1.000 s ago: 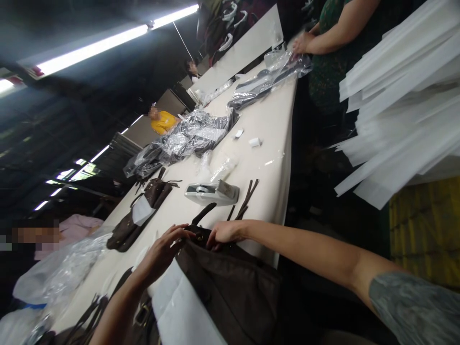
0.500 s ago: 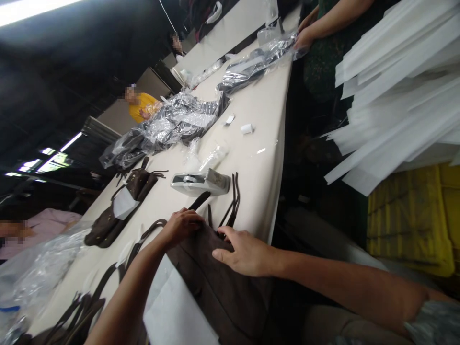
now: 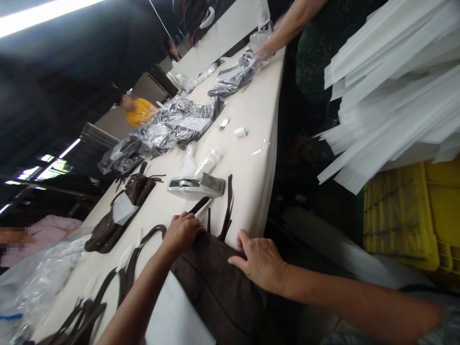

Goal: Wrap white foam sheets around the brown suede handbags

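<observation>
A dark brown soft bag (image 3: pixel 223 282) lies in front of me at the table's near edge. My left hand (image 3: pixel 185 232) is closed on its upper edge, fingers curled over and tips hidden. A dark strap end (image 3: pixel 199 205) sticks out beyond those fingers. At the bag's right edge is my right hand (image 3: pixel 264 261), thumb over the bag and apart from the bent index finger. Thin dark cords (image 3: pixel 228 206) stretch from the bag onto the table. A white paper sheet (image 3: pixel 176 311) lies against the bag's left side. A grey tape dispenser (image 3: pixel 196 186) stands just beyond.
Another brown bag with paper (image 3: pixel 124 208) lies left on the pale table (image 3: pixel 251 167). Plastic-wrapped bags (image 3: pixel 172 124) are piled farther off. A co-worker's arm (image 3: pixel 287 28) reaches to a wrapped bag (image 3: pixel 233 74). White sheets (image 3: pixel 395 96) and a yellow crate (image 3: pixel 398 215) are at right.
My right hand has moved right and slightly down along the bag's edge, away from the cords. My left hand stays at the upper edge. The co-worker's arm has shifted left over the wrapped bag.
</observation>
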Action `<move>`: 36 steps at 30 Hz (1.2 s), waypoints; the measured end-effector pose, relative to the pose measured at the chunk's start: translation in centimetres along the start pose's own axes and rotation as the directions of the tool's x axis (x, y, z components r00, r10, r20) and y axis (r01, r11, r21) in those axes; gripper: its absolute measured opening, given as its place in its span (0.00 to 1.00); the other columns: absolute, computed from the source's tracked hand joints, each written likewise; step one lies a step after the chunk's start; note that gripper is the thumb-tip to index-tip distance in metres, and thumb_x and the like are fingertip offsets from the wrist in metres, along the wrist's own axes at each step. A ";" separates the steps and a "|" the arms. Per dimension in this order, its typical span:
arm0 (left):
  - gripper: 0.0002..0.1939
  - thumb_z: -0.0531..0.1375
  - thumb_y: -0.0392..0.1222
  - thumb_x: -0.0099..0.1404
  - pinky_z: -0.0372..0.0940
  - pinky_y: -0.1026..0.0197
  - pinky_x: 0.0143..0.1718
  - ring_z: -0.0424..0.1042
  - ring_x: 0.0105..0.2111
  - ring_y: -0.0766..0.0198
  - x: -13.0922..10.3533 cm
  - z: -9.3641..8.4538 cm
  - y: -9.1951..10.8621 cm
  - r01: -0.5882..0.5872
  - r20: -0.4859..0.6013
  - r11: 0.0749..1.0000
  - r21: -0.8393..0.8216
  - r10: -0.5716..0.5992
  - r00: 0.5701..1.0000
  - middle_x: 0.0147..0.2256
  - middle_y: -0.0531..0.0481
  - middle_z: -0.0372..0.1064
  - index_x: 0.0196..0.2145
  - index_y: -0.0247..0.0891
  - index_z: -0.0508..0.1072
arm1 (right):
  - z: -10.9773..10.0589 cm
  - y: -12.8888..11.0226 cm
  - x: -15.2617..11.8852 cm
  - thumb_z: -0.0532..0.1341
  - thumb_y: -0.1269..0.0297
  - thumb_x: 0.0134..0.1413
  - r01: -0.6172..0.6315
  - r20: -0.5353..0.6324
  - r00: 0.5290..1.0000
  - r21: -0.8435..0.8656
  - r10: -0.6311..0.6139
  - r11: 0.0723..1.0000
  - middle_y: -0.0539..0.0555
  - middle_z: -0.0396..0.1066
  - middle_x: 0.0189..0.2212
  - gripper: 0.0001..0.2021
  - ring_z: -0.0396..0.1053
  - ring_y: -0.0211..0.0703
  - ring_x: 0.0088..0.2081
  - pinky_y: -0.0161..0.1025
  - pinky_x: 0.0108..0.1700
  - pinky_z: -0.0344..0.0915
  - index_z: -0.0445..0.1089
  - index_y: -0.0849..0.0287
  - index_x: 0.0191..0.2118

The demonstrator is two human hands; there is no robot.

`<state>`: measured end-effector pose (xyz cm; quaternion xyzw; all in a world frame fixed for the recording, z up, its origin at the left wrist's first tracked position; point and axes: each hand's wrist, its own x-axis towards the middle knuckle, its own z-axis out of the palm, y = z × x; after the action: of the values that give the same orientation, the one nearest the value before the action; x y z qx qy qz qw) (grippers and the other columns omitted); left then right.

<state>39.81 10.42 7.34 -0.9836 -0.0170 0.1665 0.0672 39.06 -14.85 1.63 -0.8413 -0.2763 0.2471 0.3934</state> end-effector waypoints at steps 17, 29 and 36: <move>0.07 0.54 0.42 0.63 0.63 0.49 0.50 0.67 0.42 0.55 -1.4 5.2 1.0 0.077 -0.473 0.954 -0.290 -0.213 0.855 0.38 0.46 0.68 0.31 0.41 0.70 | 4.8 5.6 -1.0 0.59 0.38 0.50 -0.033 0.075 0.997 0.576 -0.012 0.817 0.52 0.70 0.25 0.26 0.67 0.42 0.30 0.34 0.30 0.56 0.68 0.62 0.28; 0.28 0.57 0.65 0.58 0.67 0.48 0.41 0.71 0.40 0.50 -8.4 1.5 12.9 0.506 -0.234 0.629 -0.590 -0.734 0.638 0.38 0.44 0.66 0.43 0.38 0.59 | 3.6 0.7 -5.3 0.66 0.58 0.49 0.230 -0.316 0.926 0.043 -0.205 0.972 0.50 0.73 0.24 0.11 0.72 0.42 0.27 0.36 0.29 0.51 0.67 0.57 0.27; 0.22 0.60 0.52 0.60 0.66 0.51 0.44 0.73 0.42 0.50 -8.3 3.7 13.0 0.594 -0.047 0.491 -0.637 -0.794 0.606 0.40 0.40 0.70 0.45 0.36 0.59 | 0.5 -1.0 -6.0 0.55 0.47 0.58 0.180 0.117 0.980 -0.186 -0.160 0.966 0.63 0.76 0.29 0.20 0.74 0.56 0.33 0.43 0.35 0.62 0.73 0.61 0.38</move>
<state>30.93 -2.44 4.81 -0.8739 -0.4549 -0.0589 -0.1610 34.11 -17.99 3.31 -0.8356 -0.3898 0.2262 0.3141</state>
